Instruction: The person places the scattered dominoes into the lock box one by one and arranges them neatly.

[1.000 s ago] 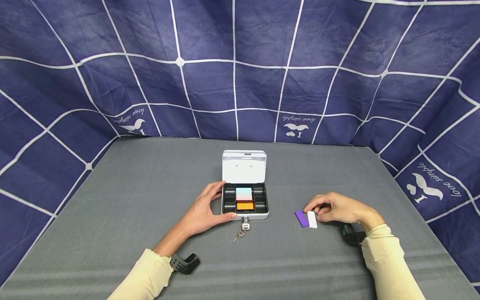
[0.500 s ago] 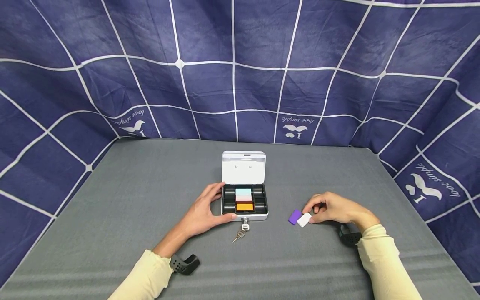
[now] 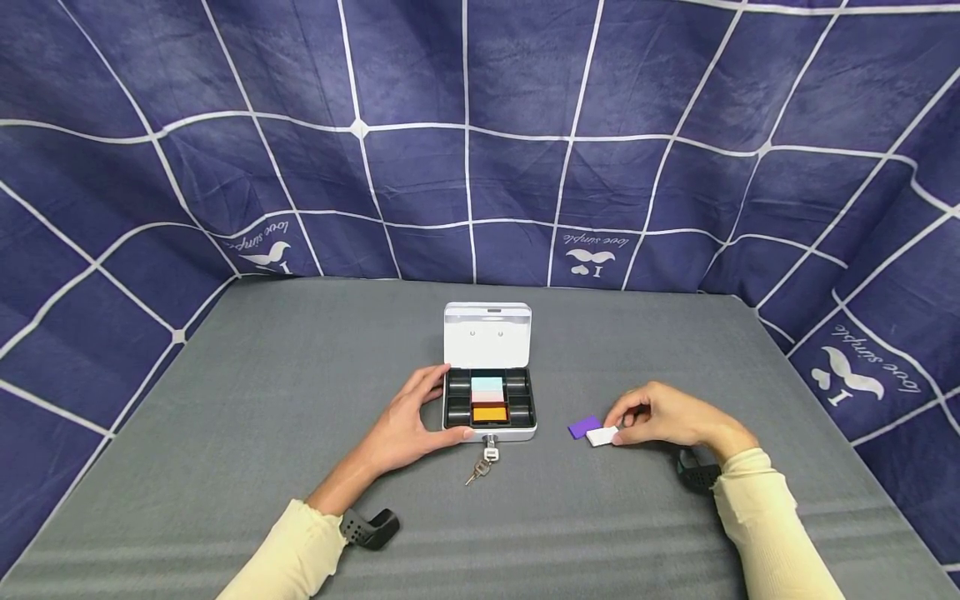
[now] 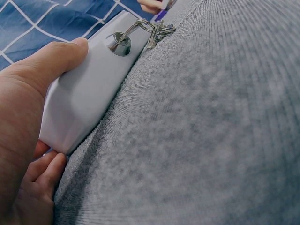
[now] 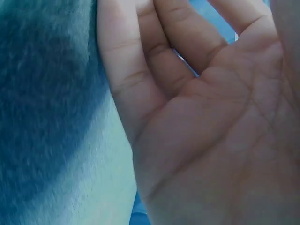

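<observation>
A small white cash box (image 3: 491, 434) stands with its lid (image 3: 487, 335) raised, keys (image 3: 482, 468) hanging from its front lock. My left hand (image 3: 405, 425) grips its left end, thumb on the front edge and fingers along the side; the left wrist view shows the thumb (image 4: 70, 54) on the white metal near the lock. Over to the right, my right hand (image 3: 660, 417) pinches a small white rectangular block (image 3: 601, 437) between thumb and finger. A purple rectangular block (image 3: 584, 427) lies right against it. The right wrist view shows only palm and fingers (image 5: 187, 117), with the blocks hidden.
The box's black tray (image 3: 459, 410) has several compartments. Light blue (image 3: 487, 384), pink (image 3: 487, 397) and orange blocks (image 3: 490, 413) fill its middle column. Grey cloth (image 3: 337, 333) covers the table, and a blue grid-patterned curtain (image 3: 420, 175) encloses the back and sides.
The white and purple blocks have turned together from pointing toward the front to lying nearly sideways, and shifted slightly left with my right hand. My left hand stays on the cash box.
</observation>
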The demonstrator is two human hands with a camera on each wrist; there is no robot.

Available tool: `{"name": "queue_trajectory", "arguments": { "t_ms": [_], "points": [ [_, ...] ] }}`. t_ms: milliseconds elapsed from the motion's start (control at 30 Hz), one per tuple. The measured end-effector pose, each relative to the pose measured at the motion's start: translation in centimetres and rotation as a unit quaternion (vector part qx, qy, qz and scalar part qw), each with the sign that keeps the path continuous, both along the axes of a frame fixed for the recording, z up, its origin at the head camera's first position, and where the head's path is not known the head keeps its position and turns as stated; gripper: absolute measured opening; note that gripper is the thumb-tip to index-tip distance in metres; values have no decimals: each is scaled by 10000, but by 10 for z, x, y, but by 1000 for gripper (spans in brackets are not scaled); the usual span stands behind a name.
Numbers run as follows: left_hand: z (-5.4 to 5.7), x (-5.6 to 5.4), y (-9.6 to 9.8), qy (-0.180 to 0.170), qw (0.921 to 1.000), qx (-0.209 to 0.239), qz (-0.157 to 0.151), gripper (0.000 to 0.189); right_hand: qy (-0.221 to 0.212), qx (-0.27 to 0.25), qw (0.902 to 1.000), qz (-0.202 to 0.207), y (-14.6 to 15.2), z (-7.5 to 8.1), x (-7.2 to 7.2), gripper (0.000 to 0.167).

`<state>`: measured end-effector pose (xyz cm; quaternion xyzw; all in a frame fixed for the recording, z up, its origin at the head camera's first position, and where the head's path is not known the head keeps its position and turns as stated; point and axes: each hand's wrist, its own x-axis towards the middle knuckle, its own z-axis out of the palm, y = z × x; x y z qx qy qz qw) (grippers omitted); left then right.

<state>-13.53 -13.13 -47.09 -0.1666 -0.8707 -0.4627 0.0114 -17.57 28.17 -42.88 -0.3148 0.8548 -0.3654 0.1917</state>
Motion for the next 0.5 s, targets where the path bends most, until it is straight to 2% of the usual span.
{"name": "queue_trajectory", "arguments": {
  "t_ms": [233,367,500],
  "points": [
    [1,0,0,-10,10000,28,-2,102,250,-262,9991,-217,-13,-3,-1,13],
    [1,0,0,-34,10000,53,0,102,792,-420,9944,-564,-27,-7,-2,14],
    [0,0,0,-31,10000,74,-7,102,1358,-657,9846,-886,-42,-9,-1,13]
  ]
}}
